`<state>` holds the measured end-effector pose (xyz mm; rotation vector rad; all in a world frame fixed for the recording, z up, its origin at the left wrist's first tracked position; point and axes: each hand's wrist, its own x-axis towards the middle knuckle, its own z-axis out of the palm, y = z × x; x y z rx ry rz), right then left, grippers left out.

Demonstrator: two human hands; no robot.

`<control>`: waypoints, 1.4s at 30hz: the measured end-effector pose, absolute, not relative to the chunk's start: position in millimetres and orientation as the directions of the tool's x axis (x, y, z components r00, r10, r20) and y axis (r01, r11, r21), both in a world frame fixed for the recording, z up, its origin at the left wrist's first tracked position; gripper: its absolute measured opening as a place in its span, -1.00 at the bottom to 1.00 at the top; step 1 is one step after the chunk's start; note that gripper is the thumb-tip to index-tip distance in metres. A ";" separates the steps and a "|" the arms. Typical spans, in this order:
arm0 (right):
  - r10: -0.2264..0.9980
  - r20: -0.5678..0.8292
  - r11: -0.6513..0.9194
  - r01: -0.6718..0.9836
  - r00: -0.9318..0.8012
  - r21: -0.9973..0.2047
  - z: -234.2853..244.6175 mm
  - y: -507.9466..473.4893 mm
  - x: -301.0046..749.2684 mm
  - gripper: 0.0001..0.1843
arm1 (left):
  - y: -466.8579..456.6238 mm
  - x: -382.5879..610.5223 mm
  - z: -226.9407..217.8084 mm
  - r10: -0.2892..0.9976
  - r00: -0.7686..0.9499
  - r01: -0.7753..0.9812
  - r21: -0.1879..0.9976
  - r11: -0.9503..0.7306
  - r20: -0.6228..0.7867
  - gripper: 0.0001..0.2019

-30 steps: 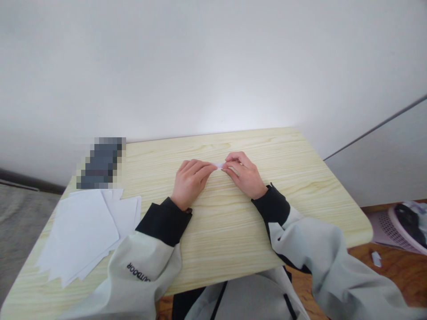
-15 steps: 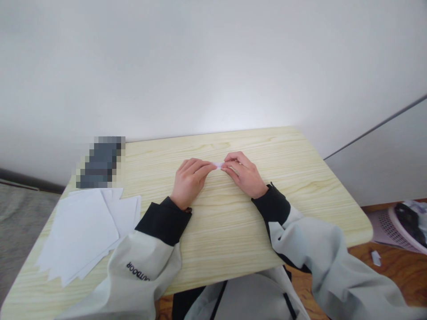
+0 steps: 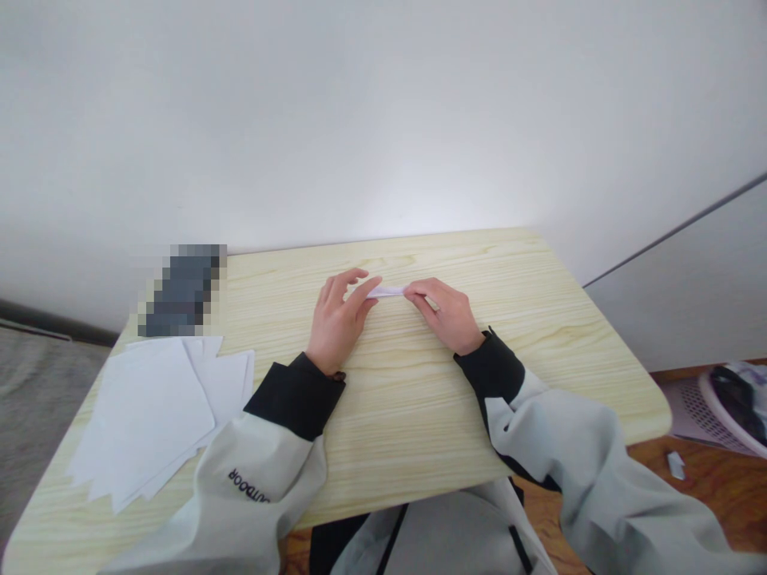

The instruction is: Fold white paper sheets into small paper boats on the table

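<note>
A narrow folded strip of white paper lies level between my two hands, above or on the middle of the table. My right hand pinches its right end between thumb and fingertips. Around the strip's left end is my left hand, its fingers spread and the thumb apart from the index finger. That end is partly hidden behind the fingers, so whether the thumb touches it is hard to see.
On the left side of the light wood table is a fanned pile of white paper sheets. Behind it lies a dark pixelated object. A white wall rises at the back. On the floor at right stand a pink basket and a small paper scrap.
My left fingers have opened and lifted off the strip, and more of the paper shows. My right fingers have closed together and shifted slightly right.
</note>
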<state>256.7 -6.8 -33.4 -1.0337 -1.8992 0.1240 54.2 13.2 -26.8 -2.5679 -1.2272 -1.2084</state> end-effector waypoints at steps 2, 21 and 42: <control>0.713 0.671 0.630 0.605 -0.203 -0.487 -33.3 -6.4 257.6 -0.80 | 14.3 52.9 -27.2 0.653 0.386 0.701 0.253 -0.667 0.652 -0.73; 0.754 0.654 0.564 0.572 -0.062 -0.596 -36.7 -6.6 256.4 -0.86 | 13.5 53.9 -30.5 0.693 0.405 0.667 0.325 -0.670 0.597 -0.80; 0.548 0.802 0.778 0.498 -0.239 -0.383 -30.1 -8.6 258.9 -0.82 | -2.0 66.4 -14.9 0.912 0.372 0.263 0.923 -0.280 0.171 -0.67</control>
